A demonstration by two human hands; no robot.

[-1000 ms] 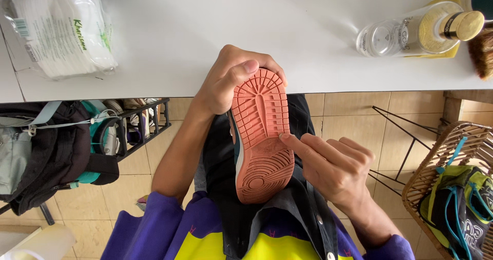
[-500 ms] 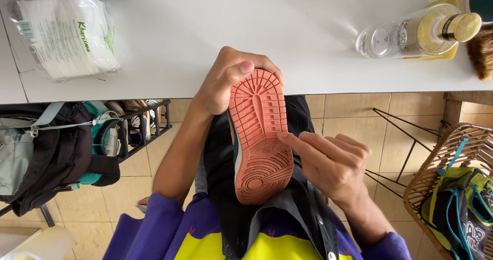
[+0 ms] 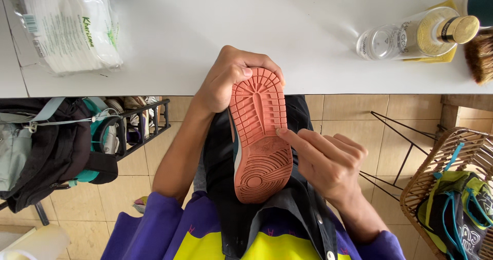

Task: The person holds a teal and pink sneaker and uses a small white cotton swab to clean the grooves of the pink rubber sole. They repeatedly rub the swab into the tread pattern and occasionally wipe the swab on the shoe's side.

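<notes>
Dead centre, over the lap: shoe (image 3: 260, 136) turned up, salmon sole facing the camera, heel end clasped at 11 o'clock by left hand (image 3: 226, 82). Right hand (image 3: 328, 162) in from 4 o'clock, grasping nothing, forefinger tip pressed to the sole's edge. Farther off on the white table (image 3: 205, 39): wipes packet (image 3: 69, 29) at 10 o'clock, clear bottle (image 3: 416, 36) lying at 2.

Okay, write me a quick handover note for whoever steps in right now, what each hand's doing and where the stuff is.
Left hand: grips the heel end of the shoe, held sole-up over the lap.
Right hand: forefinger touches the sole's edge at mid-length; holds nothing.
On the white table: a pack of wipes, a clear bottle lying on its side, a brush.
Done: shoe upturned, sole exposed.
Left: the sole shows a darker smudge near the finger.
</notes>
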